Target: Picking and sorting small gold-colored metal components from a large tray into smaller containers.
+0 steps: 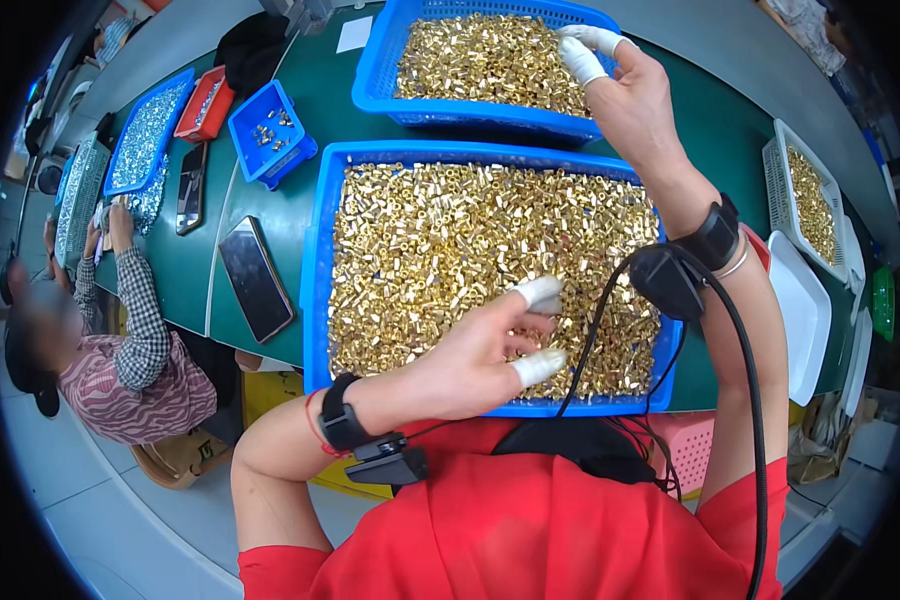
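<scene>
Spread over the near blue tray [311, 270] is my left hand [460, 360], thumb and forefinger wide apart in white finger covers, the other fingers bent between them. Below it lies a heap of small brass fittings [440, 240], short and tube-like, filling the tray. My right hand [638, 100] reaches over the right end of the far blue basket [375, 80], which holds more brass pieces [480, 60]. Its covered thumb and forefinger come together at the tips in a pinch; whether a piece sits between them is too small to see.
Left on the green table are a phone [256, 280], a small blue bin [288, 160] with some pieces, another phone [192, 188] and a red bin [206, 105]. A co-worker [135, 385] sits farther left. A white basket [778, 185] and white tray [800, 310] are right. A black cable [745, 360] hangs beside my right arm.
</scene>
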The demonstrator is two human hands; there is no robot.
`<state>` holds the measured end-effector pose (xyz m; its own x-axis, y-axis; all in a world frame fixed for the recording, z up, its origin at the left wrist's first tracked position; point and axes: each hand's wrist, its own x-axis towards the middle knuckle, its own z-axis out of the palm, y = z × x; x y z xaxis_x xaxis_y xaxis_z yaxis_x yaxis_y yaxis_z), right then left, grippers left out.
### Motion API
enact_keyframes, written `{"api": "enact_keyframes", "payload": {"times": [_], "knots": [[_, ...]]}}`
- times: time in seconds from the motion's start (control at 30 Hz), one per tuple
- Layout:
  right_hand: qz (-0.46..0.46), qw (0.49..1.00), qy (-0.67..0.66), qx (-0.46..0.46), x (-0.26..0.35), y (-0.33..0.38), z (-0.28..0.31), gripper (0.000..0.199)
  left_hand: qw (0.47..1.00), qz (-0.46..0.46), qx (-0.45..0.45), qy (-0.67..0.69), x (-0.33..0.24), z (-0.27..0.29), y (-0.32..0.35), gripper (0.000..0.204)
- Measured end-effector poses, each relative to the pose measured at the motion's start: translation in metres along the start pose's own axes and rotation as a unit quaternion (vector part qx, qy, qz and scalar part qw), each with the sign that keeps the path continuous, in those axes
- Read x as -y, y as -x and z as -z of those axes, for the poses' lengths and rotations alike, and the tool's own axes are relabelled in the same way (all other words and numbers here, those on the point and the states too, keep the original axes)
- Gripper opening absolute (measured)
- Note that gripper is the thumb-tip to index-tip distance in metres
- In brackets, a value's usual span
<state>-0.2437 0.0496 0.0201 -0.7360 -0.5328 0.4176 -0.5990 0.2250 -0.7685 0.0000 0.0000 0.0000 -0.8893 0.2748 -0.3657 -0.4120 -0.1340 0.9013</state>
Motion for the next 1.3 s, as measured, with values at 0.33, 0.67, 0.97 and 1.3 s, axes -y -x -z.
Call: {"api": "enact_keyframes", "payload": {"times": [0.33, 0.67, 0.97, 1.3], "knots": [[-0.052, 0.994, -0.084, 0.045, 0.035, 0.091, 0.062, 0.026, 0.982, -0.037, 0.123, 0.142, 0.013, -0.035, -0.005, 0.048], [-0.141, 0.976, -0.163, 0.017, 0.022, 0.176, 0.16, 0.027, 0.973, -0.21, 0.019, 0.094, -0.034, -0.073, 0.062, 0.043], [-0.231, 0.946, -0.221, 0.056, 0.053, 0.245, 0.176, 0.034, 0.781, -0.283, 0.414, 0.372, -0.059, -0.093, 0.096, 0.035], [-0.382, 0.819, -0.259, 0.341, 0.08, 0.28, 0.168, 0.052, 0.801, -0.175, 0.416, 0.393, -0.065, -0.091, 0.098, 0.038]]}}
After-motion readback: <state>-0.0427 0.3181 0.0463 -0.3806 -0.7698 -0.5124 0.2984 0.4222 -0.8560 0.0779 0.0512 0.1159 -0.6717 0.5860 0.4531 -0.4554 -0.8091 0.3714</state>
